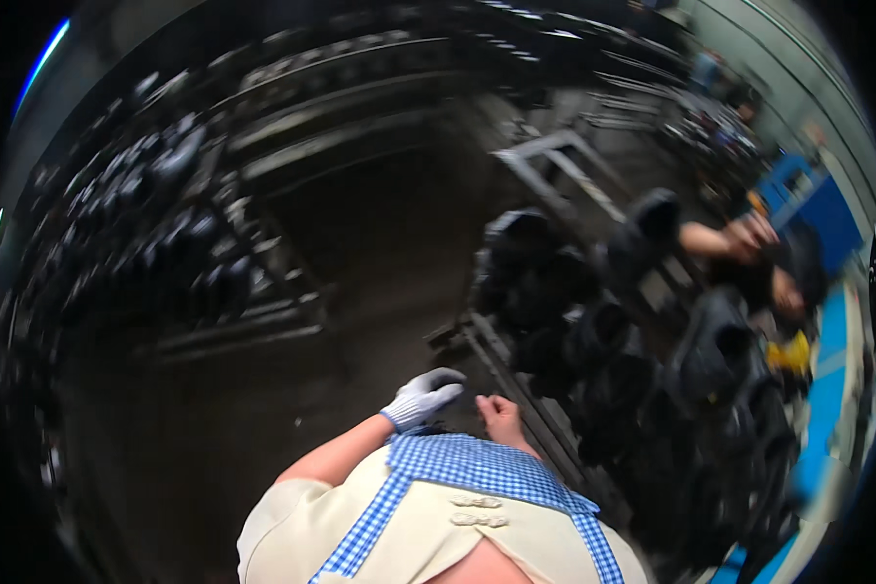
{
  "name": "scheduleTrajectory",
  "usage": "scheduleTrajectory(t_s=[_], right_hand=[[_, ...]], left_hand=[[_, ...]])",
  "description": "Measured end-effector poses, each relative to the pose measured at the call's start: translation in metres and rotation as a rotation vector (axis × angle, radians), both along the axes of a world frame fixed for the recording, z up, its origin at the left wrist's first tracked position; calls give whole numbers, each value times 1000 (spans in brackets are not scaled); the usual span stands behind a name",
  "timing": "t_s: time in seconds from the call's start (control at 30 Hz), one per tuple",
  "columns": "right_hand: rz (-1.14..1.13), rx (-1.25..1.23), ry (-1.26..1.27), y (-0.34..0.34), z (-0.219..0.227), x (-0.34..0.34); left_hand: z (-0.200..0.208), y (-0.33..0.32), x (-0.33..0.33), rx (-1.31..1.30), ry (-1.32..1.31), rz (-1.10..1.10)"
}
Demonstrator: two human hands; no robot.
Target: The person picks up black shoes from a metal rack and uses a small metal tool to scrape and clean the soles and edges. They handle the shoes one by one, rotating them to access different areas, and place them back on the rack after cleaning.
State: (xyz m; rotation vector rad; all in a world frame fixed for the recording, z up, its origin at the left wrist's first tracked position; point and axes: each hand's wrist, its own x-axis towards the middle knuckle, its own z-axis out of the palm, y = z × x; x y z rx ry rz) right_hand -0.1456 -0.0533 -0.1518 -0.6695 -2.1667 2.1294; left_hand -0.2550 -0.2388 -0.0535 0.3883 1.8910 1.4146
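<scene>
My left hand (424, 397), in a white knit glove with grey over the fingers, is held in front of my waist. Its fingers curve loosely toward the right, apart from the thumb, and nothing shows in them. Close by on the right is my bare right hand (501, 422), its fingers curled in; anything inside them is hidden. Both hands hover at the top of my blue checked apron (467, 465). Nearest to the right hand is the metal rail (516, 375) of a rack, crowded with dark, shoe-like pieces (715, 346).
Another person's hands (749, 236) reach over the dark pieces on the right. Beyond stand a light metal frame (560, 165) and a blue panel (827, 224). More loaded racks (180, 238) line the left, blurred. A dark floor (370, 243) lies between.
</scene>
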Motion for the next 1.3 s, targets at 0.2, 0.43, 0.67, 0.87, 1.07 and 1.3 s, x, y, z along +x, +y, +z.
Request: scheduleTrajectory(t_s=[0.2, 0.43, 0.67, 0.87, 1.07, 1.3], right_hand=[[-112, 89, -51, 12, 11, 21], [-273, 119, -12, 18, -1, 45], [-400, 169, -30, 17, 5, 61], [-445, 79, -44, 20, 2, 67], [-471, 150, -22, 17, 15, 66], [-506, 160, 4, 14, 11, 72]], left_hand=[[-6, 29, -4, 72, -50, -12], [-14, 61, -25, 337, 156, 114], [23, 92, -59, 415, 740, 192], [81, 117, -84, 674, 1007, 223], [141, 142, -127, 733, 1064, 92], [192, 177, -165, 723, 1219, 47]])
